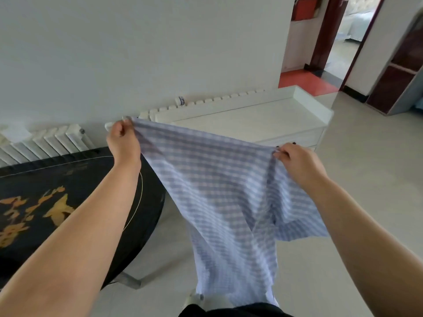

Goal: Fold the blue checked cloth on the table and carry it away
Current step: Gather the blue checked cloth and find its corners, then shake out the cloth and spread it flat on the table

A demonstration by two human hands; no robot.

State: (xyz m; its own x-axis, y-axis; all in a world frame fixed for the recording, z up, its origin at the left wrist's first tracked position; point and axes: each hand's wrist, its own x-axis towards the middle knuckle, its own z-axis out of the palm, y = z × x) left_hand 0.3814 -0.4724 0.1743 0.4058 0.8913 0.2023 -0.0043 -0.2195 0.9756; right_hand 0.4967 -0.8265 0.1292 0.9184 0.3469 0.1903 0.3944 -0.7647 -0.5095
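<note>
Cloth [219, 184], blue-checked, between both hands' pinches

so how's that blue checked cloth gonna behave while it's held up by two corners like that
Probably very floppy: the blue checked cloth sags between the left hand and right hand and hangs in loose folds. It seems light, since a fingertip pinch at each corner holds it. The free lower end will likely swing and twist.

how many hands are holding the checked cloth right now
2. The left hand pinches one top corner of the blue-and-white checked fabric cloth, above the black table's edge; the right hand pinches the other top corner.
</note>
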